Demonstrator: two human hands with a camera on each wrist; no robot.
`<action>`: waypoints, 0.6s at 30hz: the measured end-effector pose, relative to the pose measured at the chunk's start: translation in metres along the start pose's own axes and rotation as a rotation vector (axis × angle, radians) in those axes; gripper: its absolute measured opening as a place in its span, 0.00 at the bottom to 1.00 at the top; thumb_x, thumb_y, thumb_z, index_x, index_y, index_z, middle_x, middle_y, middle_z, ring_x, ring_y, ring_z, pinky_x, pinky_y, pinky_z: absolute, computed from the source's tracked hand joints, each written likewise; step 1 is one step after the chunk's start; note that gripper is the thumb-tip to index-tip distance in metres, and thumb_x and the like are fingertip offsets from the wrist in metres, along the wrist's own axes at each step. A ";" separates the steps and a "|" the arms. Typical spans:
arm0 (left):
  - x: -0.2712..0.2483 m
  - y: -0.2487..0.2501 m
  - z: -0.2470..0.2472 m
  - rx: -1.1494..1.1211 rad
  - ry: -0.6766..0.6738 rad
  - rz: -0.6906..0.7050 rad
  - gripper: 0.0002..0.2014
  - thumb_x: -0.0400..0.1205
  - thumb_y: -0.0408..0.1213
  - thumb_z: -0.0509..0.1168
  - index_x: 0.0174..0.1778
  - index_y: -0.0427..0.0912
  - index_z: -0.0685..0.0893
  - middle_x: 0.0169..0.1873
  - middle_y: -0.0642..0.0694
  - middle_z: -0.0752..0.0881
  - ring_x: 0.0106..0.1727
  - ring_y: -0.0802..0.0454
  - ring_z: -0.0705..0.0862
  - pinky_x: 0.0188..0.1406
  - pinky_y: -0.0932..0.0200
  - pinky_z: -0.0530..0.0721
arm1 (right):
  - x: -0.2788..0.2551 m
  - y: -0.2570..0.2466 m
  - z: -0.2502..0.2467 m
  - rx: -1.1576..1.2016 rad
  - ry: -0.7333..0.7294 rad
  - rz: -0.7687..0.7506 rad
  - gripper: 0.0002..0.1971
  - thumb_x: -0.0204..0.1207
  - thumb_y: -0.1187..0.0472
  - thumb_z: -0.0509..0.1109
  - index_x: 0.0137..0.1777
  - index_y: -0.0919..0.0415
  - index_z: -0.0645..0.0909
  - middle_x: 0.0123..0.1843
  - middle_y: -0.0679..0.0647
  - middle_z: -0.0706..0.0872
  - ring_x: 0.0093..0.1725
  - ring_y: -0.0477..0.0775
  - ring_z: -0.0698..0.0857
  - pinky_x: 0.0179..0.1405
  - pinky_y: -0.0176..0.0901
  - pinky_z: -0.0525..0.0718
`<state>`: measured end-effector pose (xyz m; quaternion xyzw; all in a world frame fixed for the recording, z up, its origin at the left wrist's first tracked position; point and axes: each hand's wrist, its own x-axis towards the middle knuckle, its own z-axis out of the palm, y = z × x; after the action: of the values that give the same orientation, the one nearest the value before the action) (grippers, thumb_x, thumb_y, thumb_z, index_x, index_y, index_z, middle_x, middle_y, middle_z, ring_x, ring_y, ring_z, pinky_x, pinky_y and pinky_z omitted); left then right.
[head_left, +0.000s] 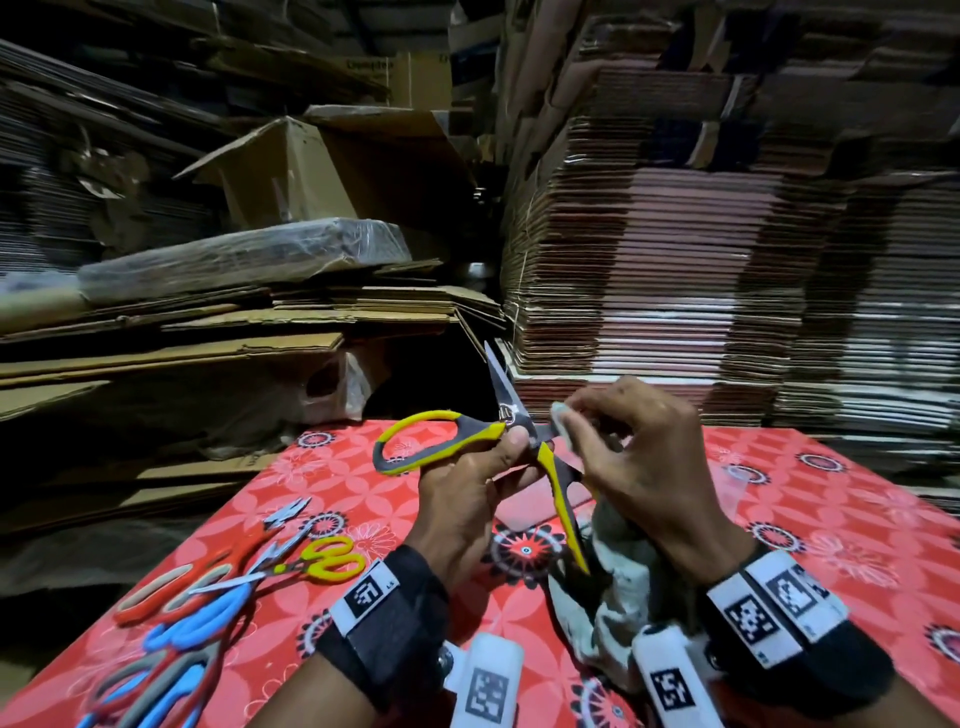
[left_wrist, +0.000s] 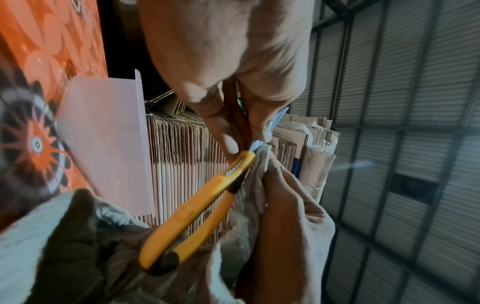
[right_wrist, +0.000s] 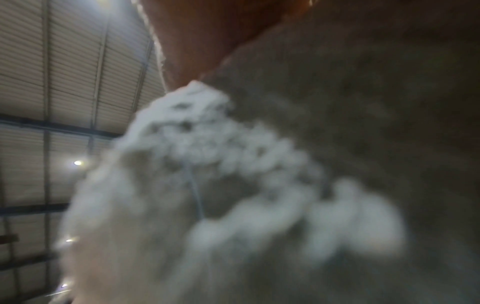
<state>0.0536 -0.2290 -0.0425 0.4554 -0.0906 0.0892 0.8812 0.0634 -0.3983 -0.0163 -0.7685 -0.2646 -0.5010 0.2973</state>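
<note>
Scissors with yellow-and-grey handles (head_left: 439, 442) we are gripping open in our left hand (head_left: 467, 501), our right hand (head_left: 641, 457) pinching a dirty white cloth (head_left: 621, 577) onto one blade.

scissors (head_left: 506, 410): yel/gry handles, open, tip up, midair | cloth (head_left: 618, 582): wht, crumpled, on blade nr pivot

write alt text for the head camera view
A left hand holds open yellow-and-grey scissors above a red patterned tablecloth while the right hand presses a pale cloth against one blade. Other scissors lie at left; flattened cardboard is stacked behind.
</note>
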 end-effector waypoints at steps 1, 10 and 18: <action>0.001 0.000 -0.001 0.007 0.018 0.004 0.03 0.81 0.23 0.73 0.48 0.27 0.88 0.38 0.39 0.91 0.41 0.46 0.93 0.45 0.52 0.94 | 0.003 0.006 -0.003 -0.037 0.030 0.026 0.02 0.76 0.61 0.83 0.42 0.54 0.94 0.33 0.48 0.84 0.31 0.45 0.80 0.34 0.40 0.78; 0.000 0.005 0.005 -0.099 0.005 -0.021 0.04 0.82 0.22 0.70 0.50 0.25 0.88 0.41 0.37 0.92 0.42 0.47 0.94 0.41 0.56 0.93 | -0.003 -0.008 0.003 0.161 -0.033 -0.047 0.04 0.74 0.63 0.85 0.47 0.57 0.94 0.39 0.47 0.90 0.37 0.44 0.89 0.36 0.46 0.88; 0.004 0.007 -0.001 -0.102 0.037 -0.029 0.02 0.80 0.25 0.72 0.46 0.29 0.88 0.36 0.40 0.91 0.38 0.49 0.93 0.38 0.58 0.92 | 0.005 0.017 -0.007 -0.017 0.051 0.038 0.03 0.76 0.64 0.83 0.43 0.56 0.93 0.34 0.50 0.85 0.33 0.50 0.83 0.35 0.47 0.80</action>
<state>0.0563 -0.2240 -0.0365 0.4092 -0.0721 0.0801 0.9060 0.0729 -0.4148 -0.0124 -0.7629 -0.2380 -0.5170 0.3066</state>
